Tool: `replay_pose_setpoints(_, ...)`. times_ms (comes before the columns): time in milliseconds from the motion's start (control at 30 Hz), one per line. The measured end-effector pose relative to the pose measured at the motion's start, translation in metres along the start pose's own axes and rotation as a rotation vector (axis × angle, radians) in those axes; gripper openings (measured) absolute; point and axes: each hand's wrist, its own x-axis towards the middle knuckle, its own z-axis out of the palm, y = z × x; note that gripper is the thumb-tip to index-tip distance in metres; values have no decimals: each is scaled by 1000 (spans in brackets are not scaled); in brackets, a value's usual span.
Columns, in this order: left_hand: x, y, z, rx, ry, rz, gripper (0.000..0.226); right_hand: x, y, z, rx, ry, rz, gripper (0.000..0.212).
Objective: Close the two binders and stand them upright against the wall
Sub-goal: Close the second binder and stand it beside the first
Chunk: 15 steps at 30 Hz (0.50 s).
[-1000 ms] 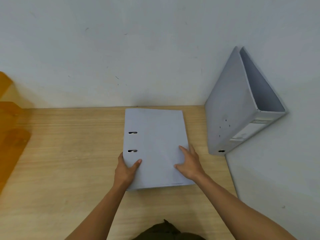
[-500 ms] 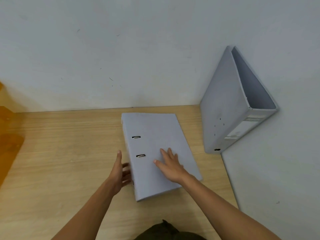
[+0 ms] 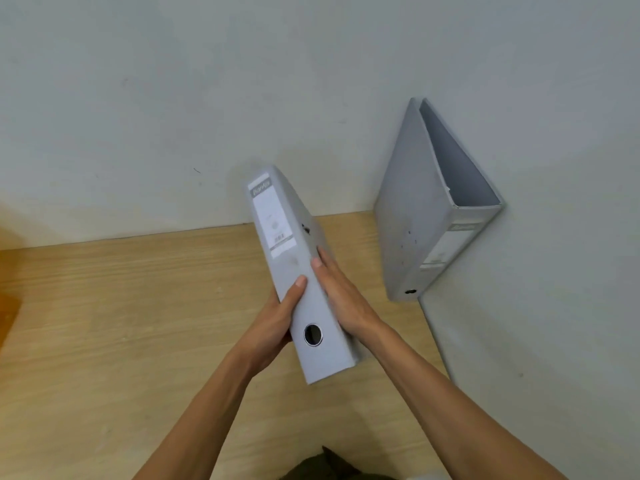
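A closed grey binder (image 3: 292, 268) is tipped up on its edge above the wooden table (image 3: 121, 323), its spine with label and finger hole facing me. My left hand (image 3: 277, 320) grips its left side, thumb on the spine. Flat against its right cover lies my right hand (image 3: 341, 296), fingers pointing away from me. A second grey binder (image 3: 419, 216) stands upright in the corner at the right, leaning on the right wall, closed, spine toward me.
White walls meet at a corner behind the standing binder (image 3: 381, 133). The right wall's lower edge (image 3: 436, 334) bounds the table. An orange object (image 3: 7, 306) sits at the far left edge. Bare tabletop lies between the held binder and the back wall.
The binder that lay flat on the table has been turned and lifted onto its edge, spine up. Both hands moved from resting on its cover to clasping its two sides.
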Motion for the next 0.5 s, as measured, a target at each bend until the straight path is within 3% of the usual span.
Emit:
replay_pose_setpoints(200,-10,-11,24,278,15,276,60,-34,-3,-25,18,118,-232,73)
replay_pose_setpoints(300,6,-25,31,433,-21,265,78,-45,10,-53,-51,139,-247,80)
replay_pose_setpoints(500,28,-54,48,635,-9,256,60,-65,53,-85,-65,159,-142,79)
